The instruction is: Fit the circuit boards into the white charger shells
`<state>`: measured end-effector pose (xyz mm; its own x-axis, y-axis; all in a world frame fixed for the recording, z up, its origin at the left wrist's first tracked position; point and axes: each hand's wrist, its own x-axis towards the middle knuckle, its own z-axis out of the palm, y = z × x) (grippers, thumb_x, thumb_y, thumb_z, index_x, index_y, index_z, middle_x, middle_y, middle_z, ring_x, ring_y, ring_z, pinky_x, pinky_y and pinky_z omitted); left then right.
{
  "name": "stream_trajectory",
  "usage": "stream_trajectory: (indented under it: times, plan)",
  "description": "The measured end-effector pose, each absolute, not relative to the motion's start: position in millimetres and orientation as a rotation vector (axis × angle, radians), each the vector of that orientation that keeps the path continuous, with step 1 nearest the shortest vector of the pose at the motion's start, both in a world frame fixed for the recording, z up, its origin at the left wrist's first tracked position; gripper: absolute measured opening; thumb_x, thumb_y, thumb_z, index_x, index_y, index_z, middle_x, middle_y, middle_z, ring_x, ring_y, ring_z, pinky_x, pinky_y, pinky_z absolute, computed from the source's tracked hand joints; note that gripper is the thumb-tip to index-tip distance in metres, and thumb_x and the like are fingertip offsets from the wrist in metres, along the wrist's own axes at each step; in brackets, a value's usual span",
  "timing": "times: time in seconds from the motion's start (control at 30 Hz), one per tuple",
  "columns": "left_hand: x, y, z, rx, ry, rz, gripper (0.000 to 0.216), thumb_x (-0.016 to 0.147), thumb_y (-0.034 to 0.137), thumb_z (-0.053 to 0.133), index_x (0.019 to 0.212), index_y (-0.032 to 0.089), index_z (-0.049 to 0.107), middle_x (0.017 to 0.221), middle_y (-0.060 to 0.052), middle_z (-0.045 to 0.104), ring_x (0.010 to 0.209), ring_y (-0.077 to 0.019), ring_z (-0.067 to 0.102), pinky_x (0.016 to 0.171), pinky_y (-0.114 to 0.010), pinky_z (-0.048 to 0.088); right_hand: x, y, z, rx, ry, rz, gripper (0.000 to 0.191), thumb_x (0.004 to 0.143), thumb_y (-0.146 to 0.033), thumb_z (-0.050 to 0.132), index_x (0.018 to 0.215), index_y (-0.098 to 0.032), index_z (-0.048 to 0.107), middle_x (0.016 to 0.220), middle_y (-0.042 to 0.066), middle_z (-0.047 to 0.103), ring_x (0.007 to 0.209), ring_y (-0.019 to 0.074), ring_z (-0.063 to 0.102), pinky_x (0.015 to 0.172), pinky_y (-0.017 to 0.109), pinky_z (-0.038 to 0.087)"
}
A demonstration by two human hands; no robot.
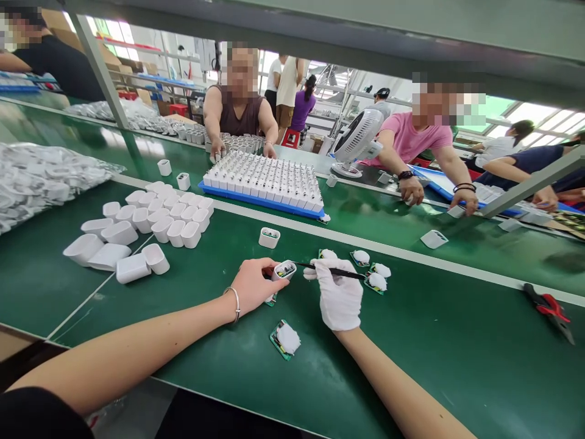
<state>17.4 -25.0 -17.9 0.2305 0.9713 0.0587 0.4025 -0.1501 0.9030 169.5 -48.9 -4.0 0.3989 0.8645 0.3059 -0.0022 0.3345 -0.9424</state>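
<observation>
Your left hand (251,285), bare, pinches a white oval housing (284,272) by its outside walls, thumb on the near side, fingers on the far one, open mouth up. Your right hand (340,299), white-gloved, is closed round black tweezers (340,272), tips at the housing's rim; can't tell if they touch it, or if the tips are pressed together.

The housing is over the middle of the green workbench (439,360), well in from the near edge; can't tell if it rests on the surface or is lifted. Components show inside.

Handling, my guess: light, stiff plastic, a bit slippery for bare fingers, so grip the outside walls below the rim and keep the mouth free. Parts inside look fragile; go gently with the tweezers.

Nearer your edge lies a loose circuit board (287,339) with a white pad on top; the pad looks soft, so hold the board by its green edges. Another board sits partly hidden under your left hand. More boards (377,281) lie just beyond your glove. A filled housing (269,238) stands farther from you, empty housings (161,228) cluster toward the left end, and red-handled cutters (551,306) lie toward the right end.
</observation>
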Motion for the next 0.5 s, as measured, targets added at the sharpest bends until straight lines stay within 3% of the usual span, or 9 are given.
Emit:
stream_trajectory:
  times: [0.17, 0.33, 0.5]
  plan:
    - [17.2, -25.4, -16.2, 1.684, 1.285, 0.88, 0.019, 0.064, 0.029, 0.07, 0.08, 0.018, 0.071, 0.068, -0.001, 0.069, 0.063, -0.0158, 0.061, 0.058, -0.024, 0.047, 172.6, -44.6, -5.5, -1.102, -0.976, 0.786, 0.024, 0.066, -0.035, 0.073, 0.07, -0.019, 0.056, 0.065, -0.003, 0.063, 0.048, 0.0125, 0.063, 0.055, 0.031, 0.059]
    - [17.3, -26.1, -14.9, 1.668, 1.276, 0.867, 0.021, 0.064, 0.028, 0.07, 0.083, 0.018, 0.071, 0.077, -0.002, 0.072, 0.07, -0.0175, 0.064, 0.061, -0.024, 0.049, 181.5, -34.1, -12.0, -1.099, -0.837, 0.847, 0.032, 0.064, -0.038, 0.074, 0.079, -0.018, 0.055, 0.067, -0.003, 0.064, 0.045, 0.012, 0.061, 0.049, 0.03, 0.057]
    - [17.6, -25.6, -13.2, 1.669, 1.257, 0.863, 0.023, 0.066, 0.025, 0.068, 0.087, 0.017, 0.072, 0.083, -0.003, 0.074, 0.076, -0.0192, 0.066, 0.065, -0.024, 0.051, 180.1, -26.4, -15.2, -1.07, -0.787, 0.98, 0.033, 0.06, -0.037, 0.077, 0.075, -0.018, 0.054, 0.062, -0.004, 0.063, 0.043, 0.0103, 0.059, 0.043, 0.024, 0.054]
